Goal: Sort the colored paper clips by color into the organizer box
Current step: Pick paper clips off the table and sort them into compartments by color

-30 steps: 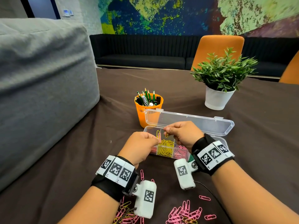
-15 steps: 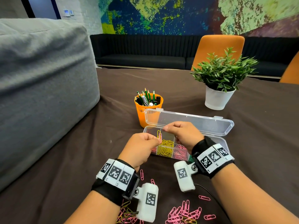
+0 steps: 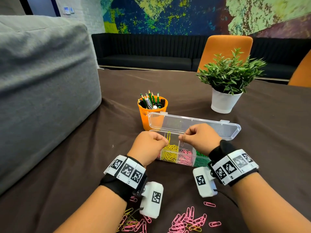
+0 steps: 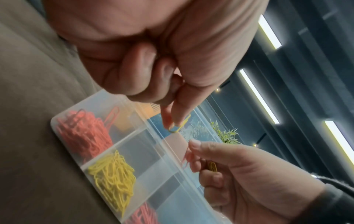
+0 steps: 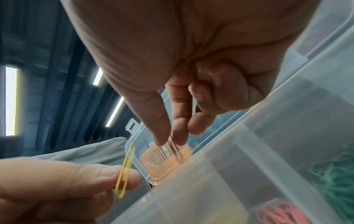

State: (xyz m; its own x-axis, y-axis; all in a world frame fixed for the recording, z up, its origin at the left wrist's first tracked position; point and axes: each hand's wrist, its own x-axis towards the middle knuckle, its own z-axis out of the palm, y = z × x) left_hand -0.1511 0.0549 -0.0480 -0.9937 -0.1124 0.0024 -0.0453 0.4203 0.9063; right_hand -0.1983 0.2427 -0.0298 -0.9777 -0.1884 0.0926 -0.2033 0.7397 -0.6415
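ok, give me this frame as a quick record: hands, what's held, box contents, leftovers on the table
left hand: pinches a yellow clip upright over the box
right hand: fingers curled, something small pinched; a yellow clip shows in the palm
box: clear, lid open, on the table
compartments: yellow pile, pink pile, green pile; coral pile at the left end
unsorted: loose pink clips, a few yellow, near the person
behind box: orange pencil cup

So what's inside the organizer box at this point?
The organizer box holds sorted piles: yellow clips, pink clips, green clips, and coral-red clips at the left end. The hands cover part of the compartments, so any contents there are hidden.
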